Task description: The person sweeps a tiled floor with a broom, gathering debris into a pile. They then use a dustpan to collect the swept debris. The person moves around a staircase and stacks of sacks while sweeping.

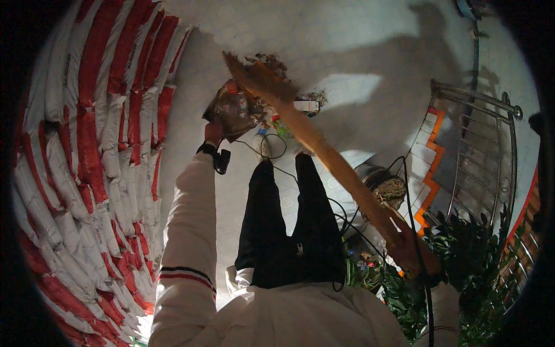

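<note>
My left hand [213,133] is closed on the near edge of a brown, square-cornered scoop [229,137], with crumpled clear and reddish litter lying on it. I cannot tell whether it is a dustpan or a piece of cardboard. In my right hand [406,247] is the near end of a long brown broom [324,151], which slants up to the left across the view. Its frayed far end [263,81] lies over the scoop's right side. Around that end lies a heap of dark debris [272,62], beside a small white box [306,106] and green scraps [282,128].
Stacked red and white sacks [92,133] line the left side. A metal railing [485,156] stands at the right, near orange-edged tiled steps [430,147]. Leafy plants [474,248] and a container of brown material [388,192] are near my right arm. Black cables [409,196] hang across the view.
</note>
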Demonstrator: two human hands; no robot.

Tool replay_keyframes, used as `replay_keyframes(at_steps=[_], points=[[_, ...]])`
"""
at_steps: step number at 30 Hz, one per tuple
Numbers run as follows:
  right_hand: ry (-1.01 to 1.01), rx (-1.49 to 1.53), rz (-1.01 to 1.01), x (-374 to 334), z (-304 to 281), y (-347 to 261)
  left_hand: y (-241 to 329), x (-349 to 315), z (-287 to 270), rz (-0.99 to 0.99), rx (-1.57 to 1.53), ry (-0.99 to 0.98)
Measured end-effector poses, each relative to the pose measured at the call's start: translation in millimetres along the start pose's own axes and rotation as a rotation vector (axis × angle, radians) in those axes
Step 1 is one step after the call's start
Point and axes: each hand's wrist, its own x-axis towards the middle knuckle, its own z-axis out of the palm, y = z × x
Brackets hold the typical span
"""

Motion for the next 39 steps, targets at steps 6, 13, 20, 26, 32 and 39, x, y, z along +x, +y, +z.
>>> replay_keyframes(at_steps=[6, 13, 20, 26, 32, 39], points=[[0.400, 0.200, 0.158, 47, -10, -14, 5, -9, -13, -0.176, 0.131, -0.008], [0.287, -0.185, 0.010, 200, -56, 35, 53, -11, -20, -0.248, 0.140, 0.114], [0.270, -1.096, -0.271, 195, -18, 81, 66, 0, 14, 0.015, 0.518, 0.179], [0.016, -1.309, -0.412, 139, -37, 55, 63, 23, 27, -0.336, 0.122, 0.075], [0.030, -0.623, -0.163, 80, -32, 16, 37, -16, -13, 0.103, 0.505, 0.050], [0.162, -0.434, -0.055, 11, -44, -17, 22, -52, -47, -0.356, 0.058, 0.111]])
